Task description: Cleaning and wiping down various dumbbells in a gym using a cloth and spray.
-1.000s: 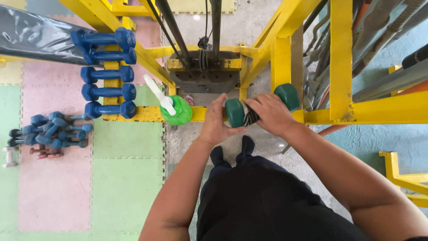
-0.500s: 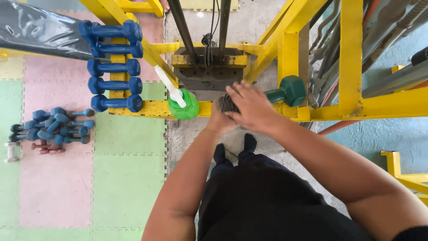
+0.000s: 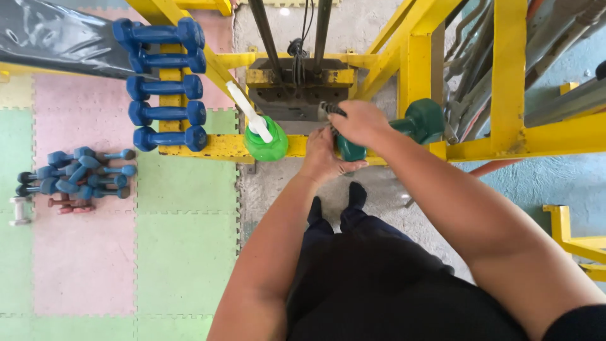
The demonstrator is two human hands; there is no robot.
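A green dumbbell (image 3: 424,120) lies across the yellow frame bar (image 3: 208,145) in front of me. My right hand (image 3: 358,122) is closed over its handle from above, and a small dark grey piece sticks out of the fist on the left. My left hand (image 3: 323,156) cups the dumbbell's near head (image 3: 349,151) from below and the left. A green spray bottle (image 3: 265,144) with a white nozzle stands on the bar just left of my left hand. My dark trousers and feet show below.
Blue dumbbells (image 3: 165,85) fill a yellow rack at upper left. Several small blue dumbbells (image 3: 76,173) lie on pink and green foam mats (image 3: 183,252). A black padded bench (image 3: 50,38) sits top left, a weight stack (image 3: 297,85) lies ahead, and grey bars (image 3: 480,50) stand right.
The dumbbell moved right and farther onto the frame. My right hand shifted from its right head to over the handle. My left hand stayed under the near head.
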